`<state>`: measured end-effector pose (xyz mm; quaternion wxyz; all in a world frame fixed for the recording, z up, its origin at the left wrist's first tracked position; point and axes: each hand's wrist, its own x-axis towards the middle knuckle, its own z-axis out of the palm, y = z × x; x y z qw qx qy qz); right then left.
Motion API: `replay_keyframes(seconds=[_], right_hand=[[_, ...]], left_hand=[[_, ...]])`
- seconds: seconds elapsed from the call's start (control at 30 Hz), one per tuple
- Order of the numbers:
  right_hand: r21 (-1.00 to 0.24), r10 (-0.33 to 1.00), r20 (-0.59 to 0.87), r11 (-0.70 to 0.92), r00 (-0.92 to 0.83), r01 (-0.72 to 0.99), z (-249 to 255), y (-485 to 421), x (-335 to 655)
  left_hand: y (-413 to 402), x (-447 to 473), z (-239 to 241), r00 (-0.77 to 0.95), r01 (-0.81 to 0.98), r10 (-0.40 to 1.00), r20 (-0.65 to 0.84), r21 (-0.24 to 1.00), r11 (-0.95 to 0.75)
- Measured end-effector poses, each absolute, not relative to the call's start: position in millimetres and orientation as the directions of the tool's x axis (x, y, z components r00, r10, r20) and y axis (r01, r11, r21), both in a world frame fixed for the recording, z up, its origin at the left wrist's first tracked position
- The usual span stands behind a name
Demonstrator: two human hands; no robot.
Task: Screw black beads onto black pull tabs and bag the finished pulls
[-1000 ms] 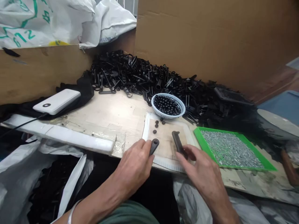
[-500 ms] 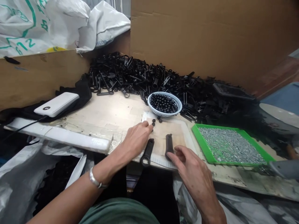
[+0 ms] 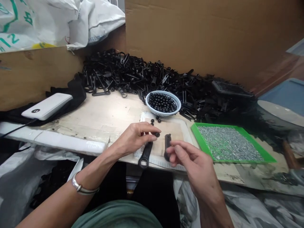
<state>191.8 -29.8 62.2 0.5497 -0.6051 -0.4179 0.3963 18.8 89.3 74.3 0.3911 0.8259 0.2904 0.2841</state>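
Note:
My left hand (image 3: 136, 136) pinches a small black ball (image 3: 157, 135) between thumb and fingertips, above the pale board (image 3: 185, 129). Below it lies a black bar with a ring at its near end (image 3: 145, 155). A second black bar (image 3: 167, 145) stretches over the board beside my right hand (image 3: 190, 158). That hand has its fingers curled and its thumb drawn close to the index finger, by the bar's right edge. Whatever may be between those fingers is hidden. A few loose black balls (image 3: 159, 120) rest near the board's far edge.
Behind the board stands a light blue basket (image 3: 163, 113) of black balls. A heap of black parts (image 3: 133, 72) runs along the cardboard wall (image 3: 201, 34). At right is a green tray (image 3: 198, 142) of small metal pins; at left, a white power bank (image 3: 47, 106) with a cable.
My left hand has lifted slightly from the board with a ball in its fingertips. The right thumb has left the second bar's near end, and that hand's fingers have curled in. The view has shifted slightly.

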Motion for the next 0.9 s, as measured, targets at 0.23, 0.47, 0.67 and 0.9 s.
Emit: replay_keyframes(seconds=[0.23,0.47,0.67,0.9], right_hand=[[-0.921,0.978,-0.150,-0.085,0.145,-0.381,63,-22,177],[-0.892,0.935,-0.216,-0.072,0.282,-0.445,62,-34,196],[-0.991,0.821,0.097,0.029,0.563,0.129,53,-11,230],[-0.830,0.874,0.252,-0.024,0.415,0.557,46,13,237]], left_hand=[[57,32,72,0.642,0.083,0.716,0.273,0.904,-0.419],[35,42,52,0.641,0.181,0.592,0.488,0.654,-0.735],[20,53,34,0.819,0.357,0.377,0.433,0.130,-0.925],[22,71,26,0.867,0.419,0.360,0.346,-0.114,-0.901]])
